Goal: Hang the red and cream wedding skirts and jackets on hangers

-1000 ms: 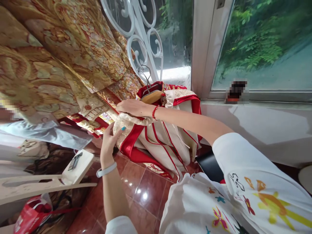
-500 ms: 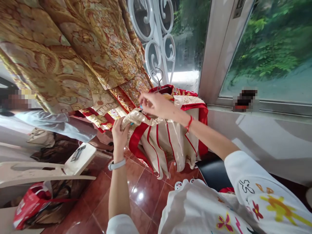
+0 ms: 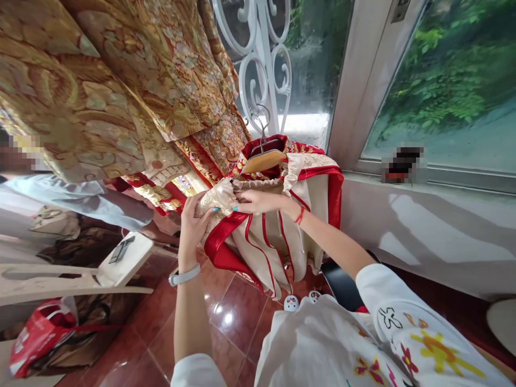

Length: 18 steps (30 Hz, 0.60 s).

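A cream skirt (image 3: 296, 244) with red trim and a gathered waistband hangs from a wooden hanger (image 3: 264, 161), over a red garment (image 3: 312, 146) with gold embroidery. My left hand (image 3: 193, 220) is closed around the skirt's left top corner, thumb in front and fingers behind the cloth. Just right of it, my right hand (image 3: 262, 203) is at the front of the skirt below the waistband. Its fingertips close on the cloth near my left thumb; part of the grip is hidden.
Gold brocade robes (image 3: 133, 91) hang at the upper left. A white scrolled metal stand (image 3: 264, 70) holds the hanger by the window. At left are a person in a light-blue sleeve (image 3: 80, 196), a white chair (image 3: 133, 263) and a red bag (image 3: 44, 336). A black seat (image 3: 344, 282) stands lower right.
My right hand has come down from above the waistband to the front of the skirt, uncovering the hanger. My left hand still grips the corner, now slightly further left in view.
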Tool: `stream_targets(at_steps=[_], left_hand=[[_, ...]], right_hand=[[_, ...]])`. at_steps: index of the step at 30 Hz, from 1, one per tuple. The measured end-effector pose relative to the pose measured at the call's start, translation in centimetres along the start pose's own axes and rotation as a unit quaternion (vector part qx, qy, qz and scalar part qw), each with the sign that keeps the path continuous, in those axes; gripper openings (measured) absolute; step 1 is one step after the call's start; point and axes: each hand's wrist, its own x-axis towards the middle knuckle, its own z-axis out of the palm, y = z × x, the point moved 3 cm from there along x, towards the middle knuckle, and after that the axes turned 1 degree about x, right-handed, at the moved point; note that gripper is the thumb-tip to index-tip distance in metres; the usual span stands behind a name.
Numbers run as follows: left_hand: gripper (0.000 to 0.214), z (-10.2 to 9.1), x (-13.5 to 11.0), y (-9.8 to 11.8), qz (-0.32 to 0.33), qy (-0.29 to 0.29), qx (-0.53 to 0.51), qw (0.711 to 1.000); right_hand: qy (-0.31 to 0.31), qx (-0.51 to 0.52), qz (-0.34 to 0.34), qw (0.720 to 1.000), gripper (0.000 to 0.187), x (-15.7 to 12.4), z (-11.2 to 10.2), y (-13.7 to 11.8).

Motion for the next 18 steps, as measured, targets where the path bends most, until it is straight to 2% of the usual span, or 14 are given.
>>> stream_targets(at_steps=[2,3,5,7,8,9,11,12,14,16,18], left_hand=[[0.037,0.1,-0.7,0.6,-0.010,0.031,0.023,0.999],[0.036,0.1,-1.4,1.1,-0.011,0.075,0.043,0.996],[0.029,0.6,-3.6,2.9,0.003,0.217,0.077,0.973],[0.019,2.3,-6.6,5.1,0.050,0.337,0.070,0.937],[0.017,3.9,-8.0,6.2,0.079,0.351,0.048,0.932],[0.017,5.8,-9.2,7.2,0.102,0.320,0.018,0.942],[0.021,10.4,-11.3,8.6,0.084,0.191,-0.055,0.976],[0.026,12.7,-12.3,8.9,0.046,0.125,-0.093,0.987],[0.038,16.5,-13.9,8.9,-0.054,0.023,-0.159,0.986],[0.048,18.9,-14.9,8.3,-0.140,-0.034,-0.199,0.969],[0.052,20.0,-15.0,7.6,-0.186,-0.046,-0.216,0.957]], right_hand=[[0.128,-0.041,-0.018,0.991,0.025,-3.4,-0.3,-0.8],[0.208,-0.034,-0.020,0.977,0.026,-5.4,-0.4,-1.0],[0.338,0.026,0.017,0.941,0.026,-9.0,-0.1,-0.2],[0.408,0.083,0.086,0.905,0.023,-11.1,0.9,2.0],[0.426,0.094,0.114,0.893,0.021,-11.5,1.6,3.2],[0.440,0.089,0.131,0.884,0.020,-11.3,2.2,4.4],[0.479,0.047,0.130,0.867,0.023,-10.3,3.2,6.4],[0.499,0.019,0.121,0.858,0.024,-9.7,3.4,7.1],[0.519,-0.024,0.104,0.848,0.023,-8.7,3.5,7.8],[0.501,-0.036,0.088,0.860,0.018,-8.4,3.1,7.9],[0.466,-0.028,0.071,0.882,0.017,-8.7,2.7,7.7]])
